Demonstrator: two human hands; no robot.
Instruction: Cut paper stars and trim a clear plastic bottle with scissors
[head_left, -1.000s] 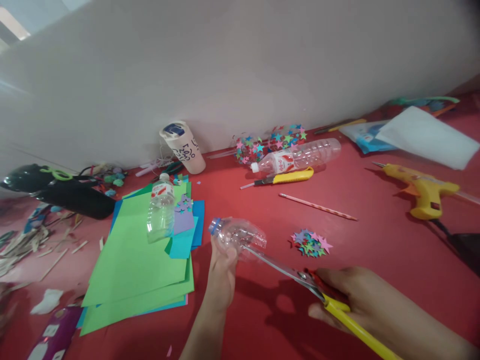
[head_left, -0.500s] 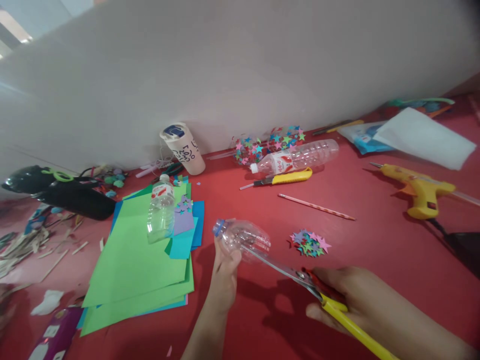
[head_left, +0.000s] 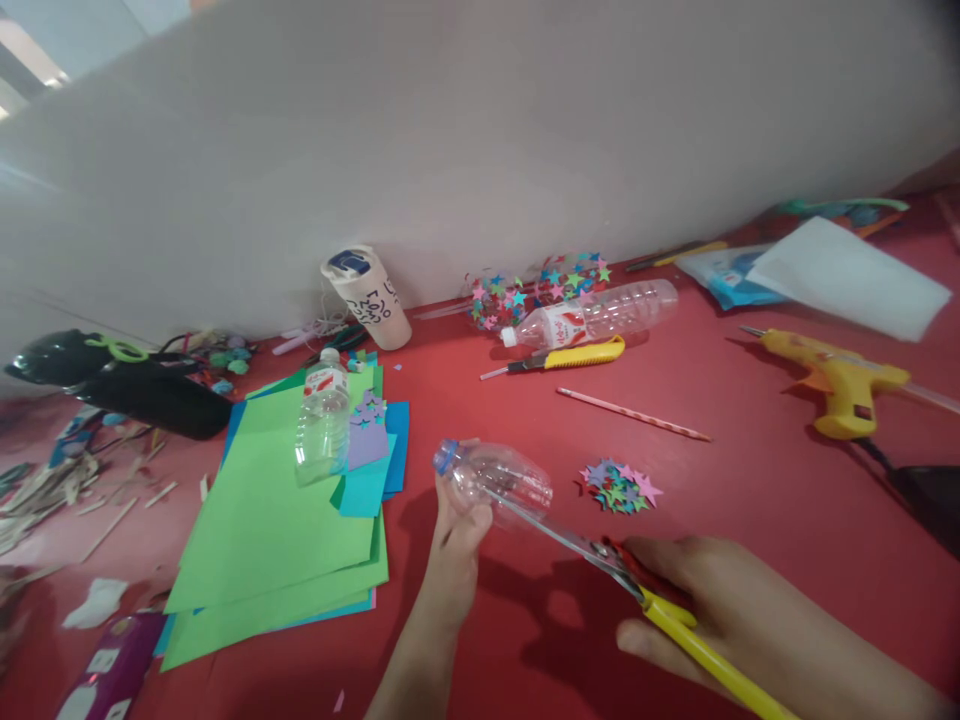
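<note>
Tilted above the red table is the cut top of a clear plastic bottle with a blue cap. My left hand grips it from below, near the neck, fingers partly hidden behind the plastic. Scissors with yellow and red handles are in my right hand, thumb and fingers around the handles. Their long blades reach to the bottle piece's lower side; whether they are inside it or in front of it I cannot tell. Just beyond the scissors lies a small heap of coloured foam stars.
Green and blue sheets lie left, with a small bottle on them. Farther back are a tumbler, a larger bottle, a yellow cutter and a striped pencil. A yellow glue gun lies right.
The bottle piece and my left hand have shifted slightly to the right, towards the scissors. My right hand and the scissors have barely moved.
</note>
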